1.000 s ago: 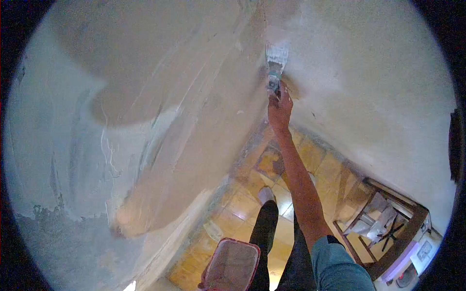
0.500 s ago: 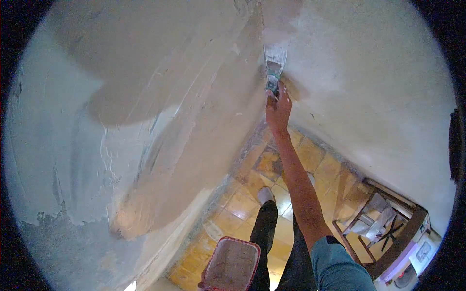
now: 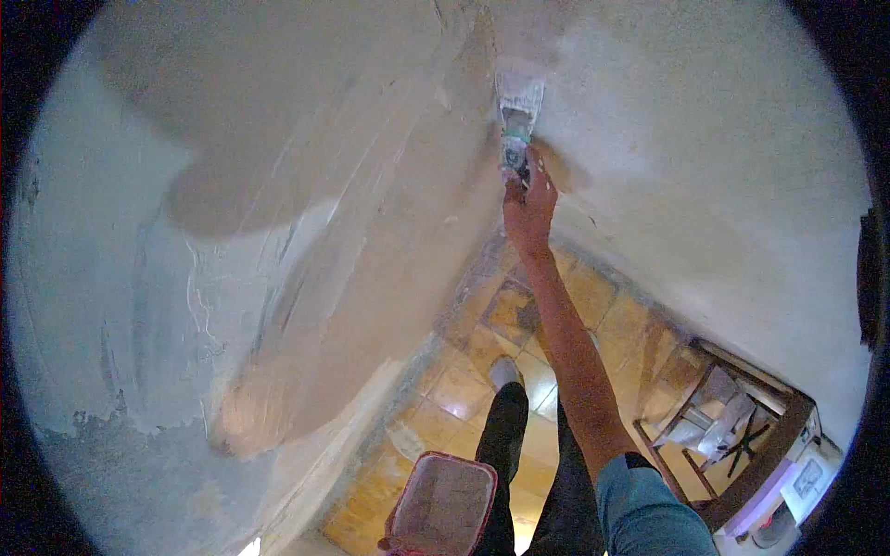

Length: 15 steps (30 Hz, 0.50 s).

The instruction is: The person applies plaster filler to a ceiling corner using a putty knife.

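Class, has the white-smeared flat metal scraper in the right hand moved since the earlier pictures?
Yes, slightly: the scraper sits higher in the picture, farther above the small dark mark on the pale right wall.

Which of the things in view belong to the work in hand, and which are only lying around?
For the work:
- White-smeared metal putty knife, in the right hand
- Pale, patchy wall behind it
- Probably the red-rimmed, squarish container

Apparently just lying around:
- Dark brown wooden frame
- Whitish, purple-edged object, unclear what
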{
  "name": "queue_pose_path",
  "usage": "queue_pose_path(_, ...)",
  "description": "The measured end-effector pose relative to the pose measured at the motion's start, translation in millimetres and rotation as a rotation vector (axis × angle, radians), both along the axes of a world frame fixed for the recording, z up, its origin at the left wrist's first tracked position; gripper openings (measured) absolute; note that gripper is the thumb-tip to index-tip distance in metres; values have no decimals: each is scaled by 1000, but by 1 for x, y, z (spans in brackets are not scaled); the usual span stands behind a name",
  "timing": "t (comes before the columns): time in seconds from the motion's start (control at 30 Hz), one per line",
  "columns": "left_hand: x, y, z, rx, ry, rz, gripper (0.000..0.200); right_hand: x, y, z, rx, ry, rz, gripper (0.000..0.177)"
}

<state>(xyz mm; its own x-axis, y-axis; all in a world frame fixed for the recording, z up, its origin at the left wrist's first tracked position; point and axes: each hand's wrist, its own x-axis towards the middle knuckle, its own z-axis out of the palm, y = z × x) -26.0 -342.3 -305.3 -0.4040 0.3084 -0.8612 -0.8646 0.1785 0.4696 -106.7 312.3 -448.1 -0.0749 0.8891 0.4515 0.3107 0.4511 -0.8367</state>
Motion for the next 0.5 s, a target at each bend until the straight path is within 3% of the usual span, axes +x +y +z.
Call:
queue_pose_path(0.17,1,-12,1,-66,-19,3,86,13,-23,-51,-243,-47,53,37)
queue_pose_path(0.27,2,-13,1,42,-15,47,86,27,-38,-50,-177,-66,78,43)
queue_pose_path(0.37,-1,-15,2,22,-27,26,84,22,-26,6,-138,62,101,45)
queue_pose_path(0.47,4,21,11,176,19,43,83,10,3,34,272,-124,-67,38)
queue_pose_path(0.5,6,13,9,179,10,60,82,8,6,28,194,-114,-48,38)
